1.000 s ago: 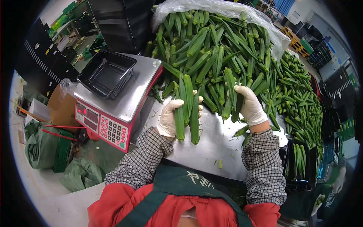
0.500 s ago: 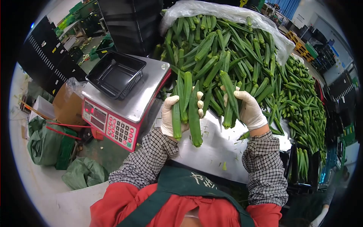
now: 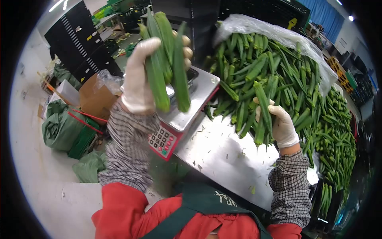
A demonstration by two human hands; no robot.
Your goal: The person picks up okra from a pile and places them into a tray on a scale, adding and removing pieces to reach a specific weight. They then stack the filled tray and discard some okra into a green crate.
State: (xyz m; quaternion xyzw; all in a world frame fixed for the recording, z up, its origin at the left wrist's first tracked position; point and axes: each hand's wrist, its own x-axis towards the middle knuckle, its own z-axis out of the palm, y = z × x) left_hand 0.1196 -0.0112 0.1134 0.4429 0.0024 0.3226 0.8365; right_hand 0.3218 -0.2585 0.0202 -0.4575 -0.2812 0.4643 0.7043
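My left hand (image 3: 137,81), in a white glove, is raised high and closed around several green okra pods (image 3: 159,77). It hovers in front of the weighing scale (image 3: 205,85) and its black plastic tray (image 3: 193,75), which it mostly hides. Lower and to the right, my gloved right hand (image 3: 284,127) grips a few okra pods (image 3: 264,109) held upright between thumb and fingers. Just behind that hand rises a large heap of okra (image 3: 254,67). The scale's red front with its keypad (image 3: 161,140) shows below my left wrist.
Clear plastic sheeting (image 3: 274,30) edges the heap at the back. Bits of trimmings lie on the metal table (image 3: 223,155). At left are a cardboard box (image 3: 93,93), green sacks (image 3: 61,123) and a tall black panel (image 3: 81,40). More okra (image 3: 332,131) spreads along the right.
My left hand has risen and moved left with its okra, from above the table to over the scale and tray. My right hand still holds its pods. The view has shifted left.
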